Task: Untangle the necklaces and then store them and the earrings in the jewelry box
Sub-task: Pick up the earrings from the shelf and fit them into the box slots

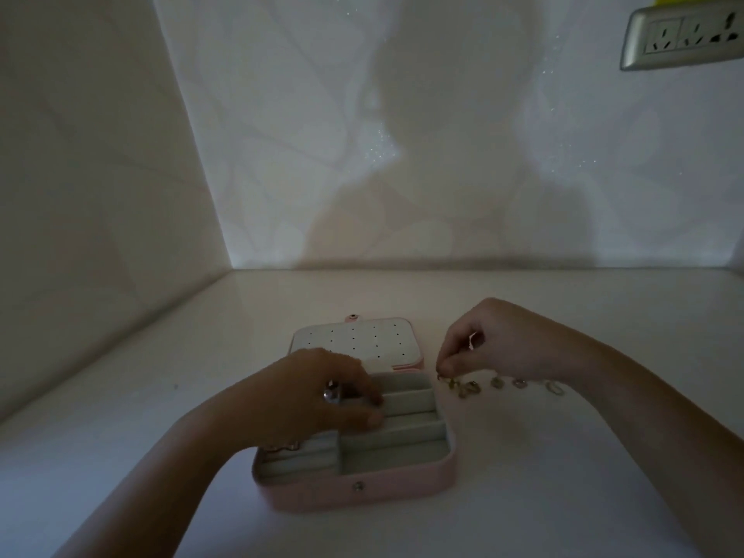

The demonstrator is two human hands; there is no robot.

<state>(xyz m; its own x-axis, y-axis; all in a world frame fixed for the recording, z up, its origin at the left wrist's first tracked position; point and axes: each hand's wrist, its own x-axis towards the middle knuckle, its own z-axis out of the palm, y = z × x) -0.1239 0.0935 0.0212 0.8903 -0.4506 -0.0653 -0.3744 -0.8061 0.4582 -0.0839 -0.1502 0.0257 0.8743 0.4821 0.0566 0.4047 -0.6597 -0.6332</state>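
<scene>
A pink jewelry box (362,487) lies open on the white table, its perforated lid (354,340) folded back flat. My left hand (322,400), wearing a ring, reaches over the box with its fingertips down at the grey compartments (406,416); whether it holds anything is hidden. Something gold (282,447) shows under my left wrist in the left compartment. Right of the box lies a row of several small earrings (499,384). My right hand (483,344) pinches the leftmost earring (443,376) of that row.
A wall stands close behind the table, and a side panel (100,195) closes off the left. A power socket (684,36) sits high on the wall at the right. The light is dim.
</scene>
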